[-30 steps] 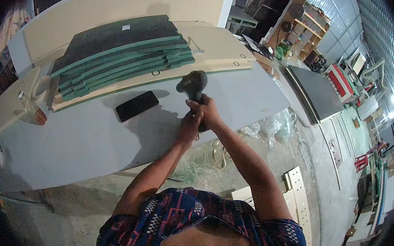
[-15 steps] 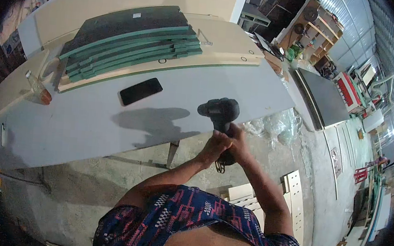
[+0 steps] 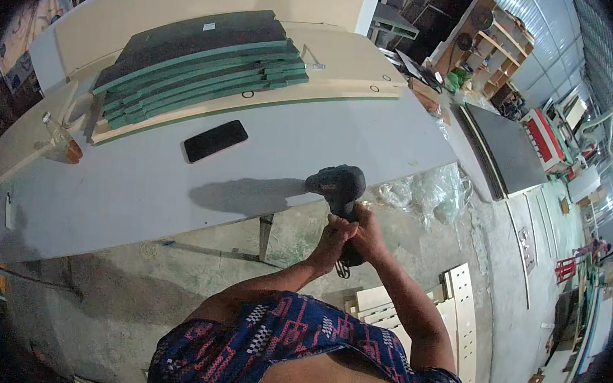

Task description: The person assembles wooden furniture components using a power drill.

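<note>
A black cordless drill (image 3: 338, 182) is held over the near edge of the grey tabletop (image 3: 125, 206), its front end turned to the left. My right hand (image 3: 369, 234) is wrapped round its handle. Against the same handle, from the left, my left hand (image 3: 334, 238) is closed, with its thumb side upward. A metal belt clip shows at the drill's base below my hands. On the tabletop to the left lies a black phone (image 3: 215, 141), apart from both hands. The drill casts a shadow on the surface beside it.
Dark green-edged boards (image 3: 194, 67) are stacked behind the phone on a cream panel (image 3: 343, 91). A glass bottle (image 3: 62, 140) lies at the left. Clear plastic wrap (image 3: 429, 194) sits beyond the table's right edge, and drilled cream boards (image 3: 460, 312) rest below on the floor.
Both hands have brought the drill slightly down and to the left, nearer my body. My grip on it looks the same, and the phone stays on the table.
</note>
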`<state>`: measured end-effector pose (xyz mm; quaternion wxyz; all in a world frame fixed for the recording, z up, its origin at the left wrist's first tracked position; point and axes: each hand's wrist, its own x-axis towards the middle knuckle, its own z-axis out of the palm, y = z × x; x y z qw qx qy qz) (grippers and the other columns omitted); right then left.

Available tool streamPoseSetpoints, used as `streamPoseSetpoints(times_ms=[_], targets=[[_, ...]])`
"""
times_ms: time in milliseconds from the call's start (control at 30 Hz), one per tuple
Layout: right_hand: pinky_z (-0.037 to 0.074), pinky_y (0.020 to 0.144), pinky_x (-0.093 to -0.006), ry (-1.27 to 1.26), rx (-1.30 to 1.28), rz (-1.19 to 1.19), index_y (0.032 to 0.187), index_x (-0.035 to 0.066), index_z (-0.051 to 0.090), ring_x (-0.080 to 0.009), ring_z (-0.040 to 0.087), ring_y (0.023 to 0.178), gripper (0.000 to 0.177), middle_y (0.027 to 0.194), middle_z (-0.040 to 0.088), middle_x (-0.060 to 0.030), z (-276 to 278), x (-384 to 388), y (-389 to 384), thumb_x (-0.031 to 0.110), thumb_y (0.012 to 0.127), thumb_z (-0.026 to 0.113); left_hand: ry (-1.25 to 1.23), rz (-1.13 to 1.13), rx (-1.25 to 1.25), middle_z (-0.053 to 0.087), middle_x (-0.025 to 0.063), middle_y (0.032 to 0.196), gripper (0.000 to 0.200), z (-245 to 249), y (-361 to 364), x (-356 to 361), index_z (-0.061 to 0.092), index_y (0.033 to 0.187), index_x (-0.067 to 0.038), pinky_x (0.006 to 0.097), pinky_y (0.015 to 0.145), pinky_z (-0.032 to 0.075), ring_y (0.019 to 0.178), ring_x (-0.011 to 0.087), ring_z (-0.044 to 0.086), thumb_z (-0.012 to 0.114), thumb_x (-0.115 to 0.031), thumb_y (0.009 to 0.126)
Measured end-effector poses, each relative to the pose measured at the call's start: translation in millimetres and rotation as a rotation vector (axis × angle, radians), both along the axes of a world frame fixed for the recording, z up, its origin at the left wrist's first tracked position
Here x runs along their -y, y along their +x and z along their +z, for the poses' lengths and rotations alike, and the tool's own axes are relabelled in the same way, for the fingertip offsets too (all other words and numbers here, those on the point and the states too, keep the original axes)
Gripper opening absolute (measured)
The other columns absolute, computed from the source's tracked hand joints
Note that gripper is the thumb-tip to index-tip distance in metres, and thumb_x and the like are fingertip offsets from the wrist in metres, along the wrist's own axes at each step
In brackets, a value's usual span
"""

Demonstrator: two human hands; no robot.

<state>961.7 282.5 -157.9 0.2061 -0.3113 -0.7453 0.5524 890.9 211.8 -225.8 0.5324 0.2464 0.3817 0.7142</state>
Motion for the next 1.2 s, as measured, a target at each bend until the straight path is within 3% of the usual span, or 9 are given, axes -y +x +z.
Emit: streamPoseSetpoints(times_ms=[167, 267, 367, 467, 667, 967, 1100, 1133, 1200], targets=[[0.047, 0.070, -0.0365, 0.150, 0.174, -0.014, 0.104, -0.001, 0.050, -0.0271, 0.062, 0.079, 0.048, 0.084, 0.063, -0.0189, -3.8, -7.3, -5.0, 0.036, 0.077, 0.065, -0.067, -0.020, 0.121, 0.050, 0.0035, 0.098, 0.045, 7.0, 1.5, -7.7, 0.047, 0.103, -0.005, 0.0269, 0.082, 0.038, 0.091, 0.0121, 0.048, 0.050, -0.046, 0.086], [0.046, 0.069, -0.0325, 0.147, 0.090, 0.015, 0.105, -0.001, 0.050, -0.0157, 0.056, 0.079, 0.042, 0.083, 0.061, -0.0128, -14.6, -7.4, -7.2, 0.028, 0.079, 0.065, -0.115, -0.038, 0.185, 0.050, 0.0070, 0.105, 0.056, 15.7, 0.5, -4.1, 0.043, 0.115, -0.004, 0.0298, 0.084, 0.039, 0.098, 0.0147, 0.049, 0.048, -0.051, 0.085], [0.047, 0.070, -0.0406, 0.184, 0.173, -0.022, 0.104, 0.000, 0.050, -0.0369, 0.061, 0.084, 0.046, 0.086, 0.062, -0.0231, -2.9, -6.7, -4.7, 0.035, 0.078, 0.063, -0.119, -0.065, 0.184, 0.050, 0.0089, 0.109, 0.063, 7.1, 1.1, -9.1, 0.040, 0.121, -0.004, 0.0318, 0.085, 0.040, 0.101, 0.0161, 0.049, 0.050, -0.054, 0.083], [0.047, 0.070, -0.0412, 0.223, 0.177, -0.017, 0.103, 0.000, 0.050, -0.0384, 0.061, 0.084, 0.045, 0.085, 0.062, -0.0240, -0.5, -5.7, -0.7, 0.034, 0.078, 0.063, -0.129, -0.045, 0.156, 0.050, 0.0088, 0.110, 0.067, 10.5, 5.7, -8.8, 0.040, 0.122, -0.005, 0.0323, 0.086, 0.040, 0.102, 0.0161, 0.049, 0.052, -0.056, 0.081], [0.047, 0.069, -0.0416, 0.206, 0.196, -0.026, 0.102, 0.000, 0.051, -0.0400, 0.060, 0.084, 0.045, 0.084, 0.062, -0.0243, -12.7, -7.6, -4.7, 0.036, 0.078, 0.063, -0.135, -0.034, 0.229, 0.049, 0.0079, 0.111, 0.065, 17.4, 5.1, -3.6, 0.040, 0.121, -0.005, 0.0335, 0.087, 0.040, 0.102, 0.0171, 0.049, 0.053, -0.054, 0.081], [0.047, 0.069, -0.0350, 0.190, -0.009, -0.010, 0.101, -0.001, 0.052, -0.0201, 0.059, 0.076, 0.033, 0.086, 0.064, -0.0154, -4.0, -0.7, 13.1, 0.018, 0.078, 0.065, -0.067, 0.015, 0.221, 0.046, 0.0075, 0.117, 0.066, 17.9, 24.7, -0.2, 0.036, 0.126, -0.007, 0.0340, 0.092, 0.036, 0.109, 0.0185, 0.045, 0.053, -0.053, 0.081], [0.045, 0.070, -0.0329, 0.133, 0.085, -0.041, 0.099, -0.001, 0.053, -0.0164, 0.055, 0.078, 0.028, 0.085, 0.061, -0.0103, 0.3, 1.6, 17.3, 0.017, 0.080, 0.061, -0.059, -0.040, 0.252, 0.044, 0.0083, 0.121, 0.070, 22.4, 27.2, 2.5, 0.034, 0.128, -0.006, 0.0347, 0.094, 0.035, 0.111, 0.0191, 0.043, 0.052, -0.054, 0.081], [0.045, 0.068, -0.0338, 0.186, 0.035, -0.040, 0.098, -0.001, 0.054, -0.0164, 0.055, 0.076, 0.028, 0.082, 0.062, -0.0106, -4.4, -0.5, 18.2, 0.019, 0.079, 0.062, -0.045, -0.057, 0.261, 0.044, 0.0086, 0.121, 0.070, 10.0, 25.7, -4.0, 0.034, 0.128, -0.006, 0.0348, 0.094, 0.034, 0.111, 0.0192, 0.043, 0.052, -0.054, 0.081], [0.046, 0.069, -0.0378, 0.231, 0.090, -0.032, 0.101, 0.000, 0.052, -0.0280, 0.060, 0.081, 0.034, 0.084, 0.062, -0.0178, -3.0, -0.3, 15.3, 0.024, 0.079, 0.063, -0.027, -0.034, 0.250, 0.046, 0.0093, 0.120, 0.069, -1.2, 26.6, -8.0, 0.037, 0.127, -0.005, 0.0367, 0.094, 0.035, 0.110, 0.0210, 0.045, 0.053, -0.054, 0.080]])
